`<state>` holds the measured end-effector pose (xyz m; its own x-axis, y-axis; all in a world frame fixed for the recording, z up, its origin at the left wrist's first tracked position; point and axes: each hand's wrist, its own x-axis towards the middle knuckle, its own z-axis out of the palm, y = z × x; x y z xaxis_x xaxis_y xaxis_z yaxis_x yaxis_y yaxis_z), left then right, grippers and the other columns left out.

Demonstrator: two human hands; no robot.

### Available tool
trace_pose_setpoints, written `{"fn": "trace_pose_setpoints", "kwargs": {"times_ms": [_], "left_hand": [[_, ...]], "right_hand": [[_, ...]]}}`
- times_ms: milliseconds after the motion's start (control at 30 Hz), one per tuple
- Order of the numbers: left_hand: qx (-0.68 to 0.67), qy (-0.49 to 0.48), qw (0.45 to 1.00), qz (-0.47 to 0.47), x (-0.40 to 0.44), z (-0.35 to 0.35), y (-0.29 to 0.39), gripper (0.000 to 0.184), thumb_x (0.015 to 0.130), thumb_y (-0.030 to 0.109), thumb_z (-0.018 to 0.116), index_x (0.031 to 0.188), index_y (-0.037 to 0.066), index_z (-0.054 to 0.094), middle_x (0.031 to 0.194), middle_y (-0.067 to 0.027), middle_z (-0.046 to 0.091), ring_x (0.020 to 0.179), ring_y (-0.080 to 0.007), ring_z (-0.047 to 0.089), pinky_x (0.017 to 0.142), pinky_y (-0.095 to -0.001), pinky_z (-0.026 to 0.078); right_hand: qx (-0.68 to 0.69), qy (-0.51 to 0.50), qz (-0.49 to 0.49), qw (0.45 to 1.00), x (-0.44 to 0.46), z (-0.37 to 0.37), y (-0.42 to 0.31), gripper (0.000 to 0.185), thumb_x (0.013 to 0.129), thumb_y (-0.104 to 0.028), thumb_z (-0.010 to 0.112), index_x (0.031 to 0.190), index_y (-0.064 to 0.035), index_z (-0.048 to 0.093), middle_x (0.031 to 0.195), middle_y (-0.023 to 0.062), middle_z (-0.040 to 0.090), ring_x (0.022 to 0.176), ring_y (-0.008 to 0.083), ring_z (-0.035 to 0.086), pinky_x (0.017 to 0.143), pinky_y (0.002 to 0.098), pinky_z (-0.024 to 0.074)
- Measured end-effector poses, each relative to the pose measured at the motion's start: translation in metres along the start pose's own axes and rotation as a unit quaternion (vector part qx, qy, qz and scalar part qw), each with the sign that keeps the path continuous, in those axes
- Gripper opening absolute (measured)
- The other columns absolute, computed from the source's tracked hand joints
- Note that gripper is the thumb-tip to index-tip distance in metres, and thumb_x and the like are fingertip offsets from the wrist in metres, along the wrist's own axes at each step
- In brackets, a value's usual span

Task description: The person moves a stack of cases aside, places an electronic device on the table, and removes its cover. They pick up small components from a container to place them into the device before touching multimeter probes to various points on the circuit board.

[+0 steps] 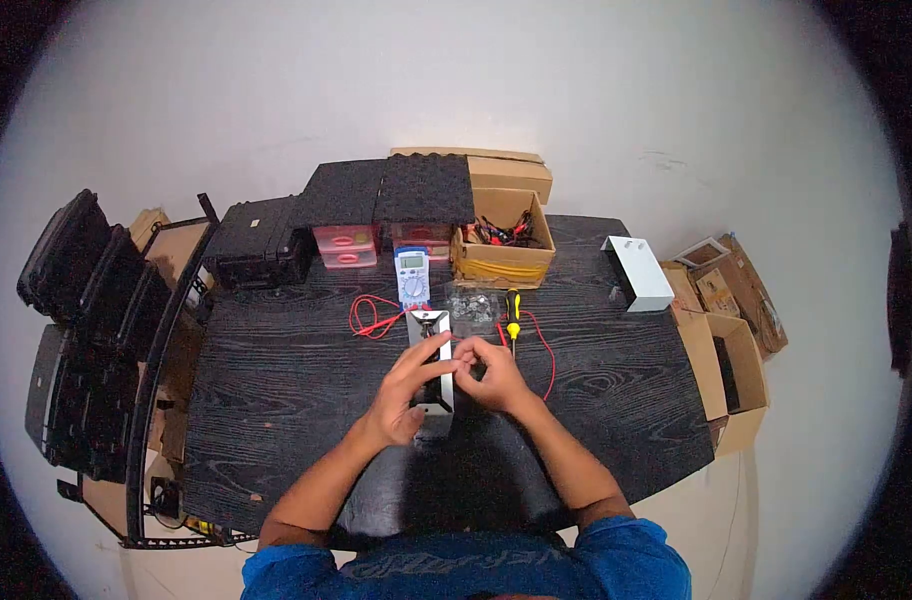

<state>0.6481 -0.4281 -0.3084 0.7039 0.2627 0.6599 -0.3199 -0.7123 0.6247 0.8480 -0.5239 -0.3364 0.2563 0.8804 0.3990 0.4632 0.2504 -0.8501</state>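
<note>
A white metal housing (431,320) with black parts inside lies upright-lengthwise in front of me, partly covered by my hands. My left hand (404,388) is over its left side, fingers stretched toward the right and thumb apart. My right hand (490,374) is at the housing's right edge, thumb and fingers pinched together; whatever is between them is too small to make out. The fingertips of both hands nearly meet. Just beyond lie a clear plastic bag (473,306) of small parts and a yellow-and-black screwdriver (514,312).
A multimeter (413,277) lies behind the housing, its red test lead (368,330) looped leftward. Farther back are a cardboard box (496,268) of cables, pink drawers (346,246) and a black case (256,240). A white metal cover (638,275) stands at the table's right edge.
</note>
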Motion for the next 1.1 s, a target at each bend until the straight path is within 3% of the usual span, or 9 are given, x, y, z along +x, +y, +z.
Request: {"fn": "trace_pose_setpoints", "kwargs": {"times_ms": [100,200,400,500,600,700,833,933,1100], "left_hand": [[0.004,-0.001,1.000,0.001,-0.001,0.000,-0.002,0.089,0.101,0.077,0.028,0.141,0.006,0.063,0.158,-0.0316,0.045,0.145,-0.0486,0.046,0.120,-0.0558,0.032],[0.004,0.000,1.000,0.001,-0.001,0.000,-0.003,0.090,0.100,0.078,0.027,0.142,0.006,0.062,0.159,-0.0313,0.045,0.145,-0.0487,0.046,0.120,-0.0558,0.031],[0.000,-0.002,1.000,-0.008,0.002,-0.001,0.003,0.091,0.100,0.079,0.027,0.142,0.006,0.062,0.159,-0.0309,0.045,0.145,-0.0483,0.045,0.120,-0.0555,0.030],[0.001,0.000,1.000,-0.008,0.000,-0.001,0.001,0.091,0.100,0.079,0.027,0.142,0.006,0.062,0.159,-0.0310,0.045,0.145,-0.0482,0.046,0.120,-0.0555,0.031],[-0.007,0.003,1.000,-0.003,0.000,-0.001,0.000,0.091,0.100,0.079,0.027,0.142,0.007,0.063,0.159,-0.0312,0.045,0.145,-0.0483,0.046,0.120,-0.0553,0.032],[-0.011,0.004,1.000,-0.004,0.002,0.000,0.002,0.090,0.100,0.079,0.028,0.142,0.007,0.063,0.159,-0.0314,0.045,0.144,-0.0484,0.047,0.119,-0.0551,0.032],[-0.008,0.004,1.000,0.004,0.000,0.000,-0.003,0.089,0.100,0.079,0.029,0.142,0.008,0.062,0.159,-0.0314,0.045,0.144,-0.0488,0.047,0.119,-0.0549,0.033],[-0.020,0.005,1.000,0.016,-0.001,0.000,-0.006,0.083,0.101,0.071,0.036,0.142,0.004,0.062,0.159,-0.0298,0.044,0.143,-0.0493,0.047,0.119,-0.0556,0.033],[-0.022,0.006,1.000,0.009,0.001,-0.001,0.000,0.085,0.100,0.073,0.035,0.142,0.004,0.062,0.159,-0.0294,0.045,0.143,-0.0488,0.047,0.119,-0.0557,0.033]], "right_hand": [[-0.006,-0.029,-0.029,0.999,0.000,0.001,0.004,0.010,0.088,-0.005,0.071,0.097,-0.0042,0.068,0.079,0.0038,0.069,0.072,0.0103,0.066,0.070,0.0298,0.0548],[-0.100,-0.133,-0.036,0.985,0.000,-0.006,0.008,0.013,0.088,-0.005,0.070,0.100,-0.0043,0.066,0.078,0.0044,0.068,0.071,0.0112,0.066,0.069,0.0299,0.0540],[-0.003,-0.024,0.012,1.000,-0.001,0.003,-0.003,0.009,0.089,-0.007,0.068,0.097,-0.0040,0.065,0.077,0.0046,0.067,0.070,0.0124,0.065,0.068,0.0291,0.0529],[-0.051,-0.109,-0.018,0.993,-0.001,-0.002,0.008,0.011,0.090,-0.007,0.068,0.099,-0.0046,0.065,0.076,0.0039,0.067,0.070,0.0115,0.065,0.068,0.0283,0.0528],[-0.037,-0.067,0.025,0.997,-0.003,-0.003,0.002,0.009,0.090,-0.006,0.067,0.098,-0.0040,0.065,0.076,0.0049,0.067,0.068,0.0117,0.064,0.067,0.0292,0.0525],[0.025,-0.023,-0.017,0.999,0.002,0.001,-0.007,0.007,0.090,-0.006,0.067,0.096,-0.0034,0.066,0.072,0.0054,0.065,0.066,0.0111,0.063,0.065,0.0296,0.0518],[-0.070,-0.142,-0.025,0.987,0.001,-0.006,0.008,0.008,0.091,-0.004,0.065,0.099,-0.0034,0.065,0.077,-0.0003,0.065,0.070,0.0082,0.059,0.067,0.0273,0.0497],[-0.038,-0.081,0.049,0.995,-0.001,-0.004,0.001,0.009,0.092,-0.004,0.065,0.101,-0.0027,0.065,0.077,-0.0014,0.064,0.070,0.0072,0.058,0.068,0.0262,0.0494],[0.011,-0.037,-0.009,0.999,0.000,0.003,0.006,0.017,0.094,-0.005,0.067,0.111,-0.0031,0.063,0.079,-0.0021,0.064,0.072,0.0056,0.059,0.069,0.0249,0.0491]]}}
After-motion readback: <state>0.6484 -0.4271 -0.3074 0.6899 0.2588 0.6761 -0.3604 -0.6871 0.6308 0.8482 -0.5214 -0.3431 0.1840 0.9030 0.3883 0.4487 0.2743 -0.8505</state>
